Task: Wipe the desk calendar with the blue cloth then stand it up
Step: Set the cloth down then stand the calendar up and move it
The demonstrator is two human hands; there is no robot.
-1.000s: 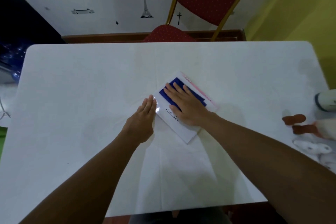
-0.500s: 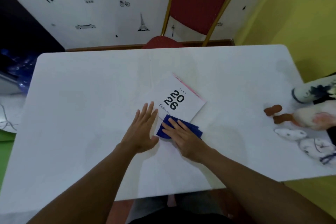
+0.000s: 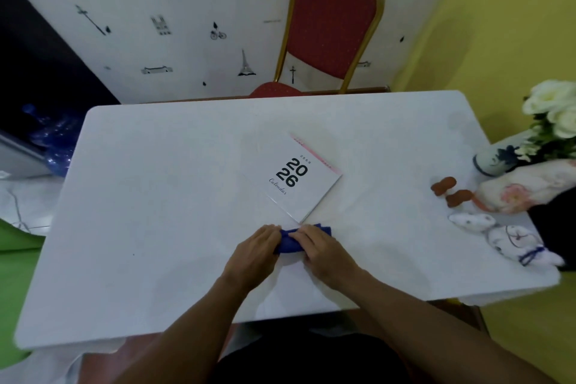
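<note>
Fingers of both hands apparently pinch blue cloth (image 3: 291, 242) beside flat calendar (image 3: 304, 179).

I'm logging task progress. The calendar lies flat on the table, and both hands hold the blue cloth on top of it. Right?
Not quite. In the head view the blue cloth sits on the table, just clear of the calendar, not on top. Both the left hand and right hand do hold it, and the calendar lies flat.
</note>
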